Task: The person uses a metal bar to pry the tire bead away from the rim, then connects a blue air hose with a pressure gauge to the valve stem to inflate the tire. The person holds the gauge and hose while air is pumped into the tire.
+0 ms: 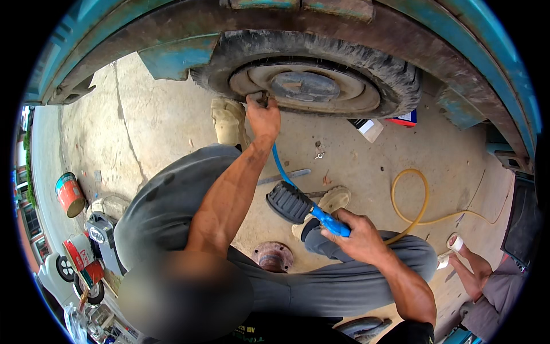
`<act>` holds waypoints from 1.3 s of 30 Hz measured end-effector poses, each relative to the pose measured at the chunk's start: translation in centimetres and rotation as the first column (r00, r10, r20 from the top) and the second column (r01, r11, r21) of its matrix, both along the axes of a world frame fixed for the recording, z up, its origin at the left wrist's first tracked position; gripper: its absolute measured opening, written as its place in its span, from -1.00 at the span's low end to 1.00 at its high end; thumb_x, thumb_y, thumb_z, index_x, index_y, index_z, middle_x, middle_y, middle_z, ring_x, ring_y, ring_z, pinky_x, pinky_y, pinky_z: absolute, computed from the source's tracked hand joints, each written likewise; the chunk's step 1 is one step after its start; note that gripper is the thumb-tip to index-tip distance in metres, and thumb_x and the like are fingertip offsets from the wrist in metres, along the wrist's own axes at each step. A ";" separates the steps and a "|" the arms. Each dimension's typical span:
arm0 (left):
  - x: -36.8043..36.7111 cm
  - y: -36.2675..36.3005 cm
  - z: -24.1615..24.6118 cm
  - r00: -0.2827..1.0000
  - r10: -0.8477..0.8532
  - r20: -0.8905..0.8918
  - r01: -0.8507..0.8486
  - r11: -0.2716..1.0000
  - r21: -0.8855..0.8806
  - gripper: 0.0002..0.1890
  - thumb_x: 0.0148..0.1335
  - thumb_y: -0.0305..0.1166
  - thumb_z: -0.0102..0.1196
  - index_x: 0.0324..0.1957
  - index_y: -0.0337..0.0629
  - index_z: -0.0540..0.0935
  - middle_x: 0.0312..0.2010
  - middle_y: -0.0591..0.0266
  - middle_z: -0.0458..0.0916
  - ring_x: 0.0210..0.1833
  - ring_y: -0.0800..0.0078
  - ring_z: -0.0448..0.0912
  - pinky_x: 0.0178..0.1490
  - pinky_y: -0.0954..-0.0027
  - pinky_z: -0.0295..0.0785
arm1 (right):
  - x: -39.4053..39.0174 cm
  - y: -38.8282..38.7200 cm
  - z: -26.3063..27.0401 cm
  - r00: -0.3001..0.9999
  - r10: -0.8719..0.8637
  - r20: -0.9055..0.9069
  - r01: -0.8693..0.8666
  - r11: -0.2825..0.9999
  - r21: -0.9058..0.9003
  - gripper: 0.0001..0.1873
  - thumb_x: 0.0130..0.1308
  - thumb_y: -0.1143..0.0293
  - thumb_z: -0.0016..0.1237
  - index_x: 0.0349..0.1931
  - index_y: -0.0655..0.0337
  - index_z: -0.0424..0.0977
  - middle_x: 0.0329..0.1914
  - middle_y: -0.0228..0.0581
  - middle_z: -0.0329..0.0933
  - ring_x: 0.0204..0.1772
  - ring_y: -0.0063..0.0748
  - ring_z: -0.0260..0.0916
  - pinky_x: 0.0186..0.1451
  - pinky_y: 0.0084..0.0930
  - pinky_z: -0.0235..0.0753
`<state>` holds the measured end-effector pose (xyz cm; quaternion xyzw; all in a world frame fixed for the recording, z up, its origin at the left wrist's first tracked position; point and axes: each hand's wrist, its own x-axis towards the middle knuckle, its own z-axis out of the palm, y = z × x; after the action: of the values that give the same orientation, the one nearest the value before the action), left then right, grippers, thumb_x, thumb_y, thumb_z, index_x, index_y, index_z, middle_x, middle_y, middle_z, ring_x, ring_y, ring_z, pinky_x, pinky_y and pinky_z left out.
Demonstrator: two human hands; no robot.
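My left hand (263, 118) reaches up to the lower edge of a worn steel wheel rim (359, 94), fingers closed by a slot in it. A thin blue hose (279, 162) runs up behind that wrist to the fingers; its fitting is hidden by them. The black tyre (393, 81) surrounds the rim, and a dusty hub cap (305, 86) sits at its centre. Lower right, my right hand (359, 236) grips the blue handle of a tyre inflator (331, 221). The inflator's black rubber-cased gauge head (288, 202) points away, its dial unseen. A yellow air hose (399, 236) trails from near this hand.
A blue-green vehicle body (180, 56) arches overhead. Flat metal bars (288, 175) lie on the concrete between my feet, near a rusty flanged stand (273, 256). Boxes (367, 129) lie under the tyre. Left are a paint can (71, 195) and a grey jack-like machine (103, 241). Another person's legs (468, 268) show right.
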<state>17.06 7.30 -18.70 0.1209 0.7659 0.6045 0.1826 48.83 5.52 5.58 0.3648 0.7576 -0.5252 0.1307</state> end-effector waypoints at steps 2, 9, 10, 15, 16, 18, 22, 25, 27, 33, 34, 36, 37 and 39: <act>0.4 0.2 0.4 1.000 -0.028 -0.012 0.028 1.000 -0.004 -0.18 0.42 -0.33 0.15 0.51 -0.61 0.04 -0.13 -0.17 0.67 -0.21 0.14 0.64 -0.30 -0.02 0.44 | -0.4 0.5 0.5 0.998 -0.055 0.036 0.057 0.996 -0.069 -0.62 0.32 0.14 0.28 -0.27 0.30 0.48 -0.57 -0.01 0.44 -0.49 -0.15 0.42 -0.36 -0.20 0.42; 0.0 0.1 0.9 1.000 -0.017 0.002 0.017 0.997 -0.075 -0.15 0.36 -0.32 0.21 0.47 -0.69 0.09 -0.05 -0.29 0.68 -0.09 0.08 0.68 -0.08 0.04 0.56 | -0.9 0.7 0.7 0.997 -0.054 0.056 0.059 0.993 -0.101 -0.60 0.33 0.11 0.27 -0.27 0.31 0.48 -0.57 0.00 0.44 -0.51 -0.13 0.42 -0.36 -0.17 0.42; 0.2 0.1 1.3 1.000 -0.025 0.017 0.026 0.996 -0.085 -0.15 0.35 -0.31 0.22 0.46 -0.70 0.10 -0.07 -0.29 0.69 -0.10 0.08 0.68 -0.07 0.06 0.56 | -0.7 0.6 0.5 0.997 -0.053 0.048 0.057 0.994 -0.092 -0.60 0.33 0.11 0.27 -0.27 0.31 0.48 -0.57 0.00 0.44 -0.51 -0.12 0.42 -0.36 -0.17 0.42; 0.2 0.2 1.3 0.998 0.003 -0.059 -0.009 0.996 -0.090 -0.13 0.33 -0.30 0.24 0.45 -0.73 0.10 -0.19 -0.24 0.71 -0.20 0.10 0.69 -0.12 0.11 0.57 | -1.0 0.4 0.6 0.999 -0.045 0.021 0.046 0.996 -0.070 -0.61 0.33 0.12 0.27 -0.26 0.31 0.48 -0.57 0.00 0.44 -0.50 -0.09 0.44 -0.37 -0.15 0.42; -0.1 0.1 1.0 0.997 0.009 -0.077 -0.015 0.996 -0.085 -0.12 0.34 -0.31 0.23 0.47 -0.71 0.08 -0.22 -0.22 0.71 -0.25 0.12 0.67 -0.16 0.08 0.56 | -1.1 0.4 0.6 0.999 -0.041 0.016 0.042 0.997 -0.072 -0.61 0.33 0.13 0.27 -0.26 0.31 0.48 -0.57 0.00 0.44 -0.50 -0.09 0.44 -0.37 -0.15 0.42; 0.1 0.0 1.2 0.999 -0.007 -0.052 0.002 0.995 -0.103 -0.11 0.37 -0.30 0.21 0.49 -0.67 0.04 -0.29 -0.15 0.69 -0.36 0.19 0.63 -0.27 0.04 0.51 | -1.1 0.5 0.6 0.999 -0.041 0.014 0.042 0.996 -0.075 -0.61 0.33 0.13 0.27 -0.26 0.31 0.48 -0.58 -0.01 0.43 -0.50 -0.09 0.44 -0.37 -0.15 0.42; 0.7 0.0 2.3 0.999 -0.041 -0.003 0.040 0.989 -0.140 -0.09 0.44 -0.28 0.17 0.55 -0.59 -0.08 -0.41 -0.01 0.63 -0.53 0.34 0.50 -0.46 0.01 0.33 | -0.8 0.4 0.5 0.998 -0.048 0.036 0.051 0.995 -0.081 -0.60 0.32 0.12 0.27 -0.27 0.31 0.48 -0.58 -0.01 0.43 -0.50 -0.09 0.44 -0.37 -0.15 0.42; 1.3 0.2 3.1 0.998 0.032 -0.055 -0.038 0.994 -0.102 -0.39 0.37 -0.36 0.22 0.29 -0.52 0.26 -0.32 0.00 0.67 -0.43 0.35 0.56 -0.35 0.09 0.43 | -0.5 0.3 0.2 0.998 -0.053 0.031 0.055 0.996 -0.074 -0.60 0.32 0.12 0.27 -0.28 0.31 0.48 -0.58 -0.01 0.43 -0.51 -0.09 0.43 -0.37 -0.15 0.41; 1.4 0.3 3.1 0.997 0.071 -0.040 -0.074 0.995 -0.068 -0.55 0.32 -0.41 0.24 0.14 -0.48 0.45 -0.26 0.01 0.69 -0.38 0.34 0.61 -0.29 0.15 0.50 | -0.7 0.4 0.4 0.998 -0.053 0.041 0.056 0.995 -0.082 -0.60 0.32 0.12 0.27 -0.29 0.31 0.48 -0.58 -0.01 0.43 -0.51 -0.09 0.43 -0.37 -0.14 0.41; 0.8 0.5 1.6 0.997 0.063 -0.044 -0.066 0.995 -0.074 -0.63 0.30 -0.46 0.24 0.06 -0.43 0.48 -0.32 0.10 0.68 -0.43 0.39 0.58 -0.36 0.25 0.47 | -0.7 0.5 0.5 0.999 -0.040 0.034 0.042 0.997 -0.070 -0.61 0.32 0.12 0.28 -0.27 0.30 0.48 -0.58 -0.01 0.44 -0.51 -0.09 0.43 -0.37 -0.13 0.41; 0.6 0.5 1.2 0.996 0.067 -0.056 -0.071 0.995 -0.066 -0.64 0.30 -0.46 0.24 0.05 -0.43 0.48 -0.33 0.10 0.68 -0.43 0.39 0.58 -0.36 0.24 0.47 | -0.8 0.5 0.6 0.999 -0.037 0.033 0.040 0.997 -0.071 -0.61 0.32 0.12 0.28 -0.26 0.30 0.49 -0.58 -0.01 0.44 -0.51 -0.09 0.43 -0.37 -0.13 0.41; 0.4 0.4 0.7 0.995 0.070 -0.067 -0.074 0.995 -0.063 -0.65 0.29 -0.46 0.23 0.04 -0.43 0.49 -0.34 0.11 0.68 -0.43 0.39 0.58 -0.36 0.24 0.47 | -0.8 0.4 0.6 0.999 -0.034 0.032 0.037 0.997 -0.073 -0.61 0.32 0.12 0.28 -0.26 0.30 0.49 -0.58 0.00 0.44 -0.51 -0.09 0.44 -0.37 -0.13 0.41; 0.4 0.4 0.7 0.996 0.069 -0.065 -0.073 0.995 -0.068 -0.66 0.29 -0.46 0.24 0.04 -0.42 0.49 -0.34 0.10 0.68 -0.43 0.39 0.58 -0.35 0.24 0.48 | -0.8 0.4 0.5 0.999 -0.034 0.027 0.036 0.997 -0.072 -0.61 0.32 0.12 0.28 -0.25 0.30 0.49 -0.58 0.00 0.44 -0.51 -0.09 0.44 -0.37 -0.13 0.41; 0.6 0.5 0.9 0.995 0.064 -0.071 -0.070 0.994 -0.089 -0.66 0.29 -0.46 0.24 0.03 -0.42 0.49 -0.34 0.09 0.68 -0.43 0.38 0.59 -0.35 0.24 0.48 | -0.6 0.4 0.3 0.999 -0.035 0.020 0.036 0.997 -0.069 -0.61 0.32 0.13 0.28 -0.25 0.30 0.49 -0.58 0.00 0.44 -0.51 -0.08 0.44 -0.36 -0.13 0.42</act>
<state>17.67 7.79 -17.78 0.1073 0.8021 0.5703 0.1413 48.20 5.88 5.84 0.3782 0.7311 -0.5502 0.1409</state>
